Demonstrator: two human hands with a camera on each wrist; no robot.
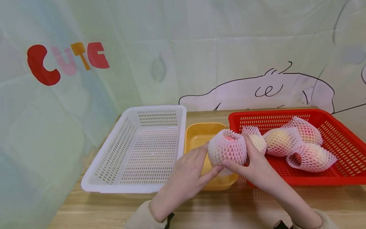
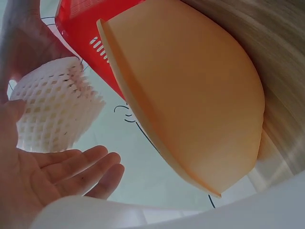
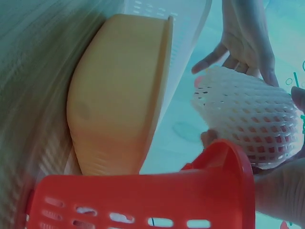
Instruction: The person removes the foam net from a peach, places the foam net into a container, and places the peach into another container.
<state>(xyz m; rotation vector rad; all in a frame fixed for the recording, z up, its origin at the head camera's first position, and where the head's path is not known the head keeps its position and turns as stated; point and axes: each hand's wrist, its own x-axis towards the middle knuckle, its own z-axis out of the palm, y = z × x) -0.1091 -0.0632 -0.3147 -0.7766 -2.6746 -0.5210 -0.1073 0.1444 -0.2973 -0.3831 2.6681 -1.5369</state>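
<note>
A reddish round fruit in a white foam net (image 1: 227, 149) is held up above the yellow bin (image 1: 200, 126). My right hand (image 1: 255, 167) grips it from the right, thumb in front and fingers round the far side. On its other side, my left hand (image 1: 187, 170) touches the net with the thumb; in the left wrist view its other fingers (image 2: 88, 174) reach out fairly straight. A bit of red skin shows through the net's opening at the top. The bin stands between the white basket (image 1: 134, 186) and the red basket (image 1: 308, 181).
Several netted fruits (image 1: 280, 141) lie in the red basket. The white basket's slotted bottom (image 1: 151, 152) is visible. All three containers stand on a wooden table (image 1: 114, 206), against a printed cloth backdrop (image 1: 160, 47). The red basket's rim rises close to my right wrist.
</note>
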